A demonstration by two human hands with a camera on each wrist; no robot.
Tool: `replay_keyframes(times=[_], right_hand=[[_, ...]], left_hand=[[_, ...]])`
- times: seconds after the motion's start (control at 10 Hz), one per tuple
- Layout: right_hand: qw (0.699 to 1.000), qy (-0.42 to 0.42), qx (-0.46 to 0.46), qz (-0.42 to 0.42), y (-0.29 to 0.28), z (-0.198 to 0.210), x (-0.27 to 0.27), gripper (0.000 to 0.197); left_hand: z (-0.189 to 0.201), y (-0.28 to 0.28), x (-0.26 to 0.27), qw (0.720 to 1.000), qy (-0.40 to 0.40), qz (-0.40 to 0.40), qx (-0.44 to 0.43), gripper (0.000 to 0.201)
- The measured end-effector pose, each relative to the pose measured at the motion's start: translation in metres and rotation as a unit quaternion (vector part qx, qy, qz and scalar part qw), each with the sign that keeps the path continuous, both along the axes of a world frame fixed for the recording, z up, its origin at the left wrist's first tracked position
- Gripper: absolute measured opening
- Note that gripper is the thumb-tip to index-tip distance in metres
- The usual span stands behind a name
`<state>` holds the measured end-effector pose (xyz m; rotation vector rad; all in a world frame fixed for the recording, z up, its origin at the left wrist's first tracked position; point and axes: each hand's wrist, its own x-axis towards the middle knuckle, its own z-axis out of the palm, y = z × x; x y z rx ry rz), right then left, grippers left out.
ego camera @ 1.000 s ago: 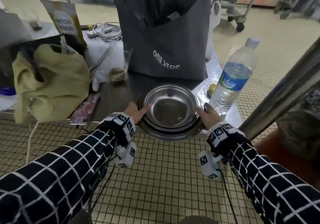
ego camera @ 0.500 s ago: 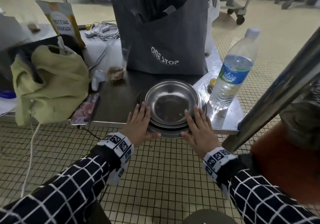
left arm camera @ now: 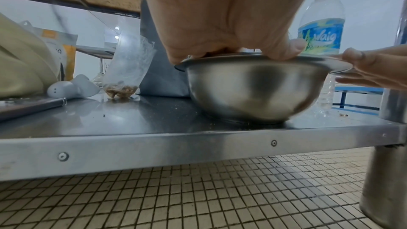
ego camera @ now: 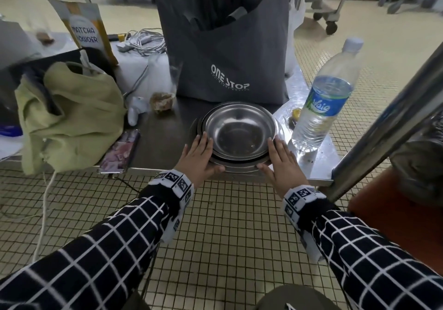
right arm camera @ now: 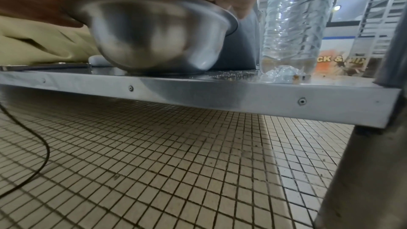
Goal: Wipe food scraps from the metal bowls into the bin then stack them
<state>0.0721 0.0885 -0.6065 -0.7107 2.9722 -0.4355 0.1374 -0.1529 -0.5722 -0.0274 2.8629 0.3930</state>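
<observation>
Both hands lie flat, fingers straight: left hand point(ego camera: 200, 156) at nine o'clock, right hand point(ego camera: 282, 162) at three, pressing the rims of the nested metal bowls point(ego camera: 239, 132) near the steel table point(ego camera: 160, 146) edge. Stacking looks finished; next, simply let go.

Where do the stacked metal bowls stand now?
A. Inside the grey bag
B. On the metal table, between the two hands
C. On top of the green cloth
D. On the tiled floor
B: the stacked metal bowls rest on the metal table, with the left hand and right hand flat against their rims.
</observation>
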Motion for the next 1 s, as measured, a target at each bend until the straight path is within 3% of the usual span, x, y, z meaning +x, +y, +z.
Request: replay_keyframes(times=[0.6,0.7,0.8,0.9,1.0], right_hand=[[0.996,-0.067,0.063,-0.013,-0.016,0.02,-0.061,0.074],[0.996,-0.047,0.061,-0.035,-0.017,0.018,-0.054,0.073],[0.998,0.012,0.046,-0.041,-0.02,0.019,-0.026,0.065],[0.998,0.049,0.032,-0.003,-0.016,0.017,0.0,0.06],[0.998,0.041,0.021,0.042,-0.009,0.014,0.027,0.055]], left_hand=[[0.003,-0.014,-0.053,0.999,-0.038,0.02,0.023,0.088],[0.004,-0.014,-0.052,0.999,-0.036,0.023,0.019,0.086],[0.007,-0.011,-0.039,0.999,0.016,0.018,0.021,0.079],[0.009,-0.014,-0.02,0.997,0.071,-0.005,0.023,0.073],[0.016,-0.026,0.007,0.996,0.071,-0.046,0.018,0.072]])
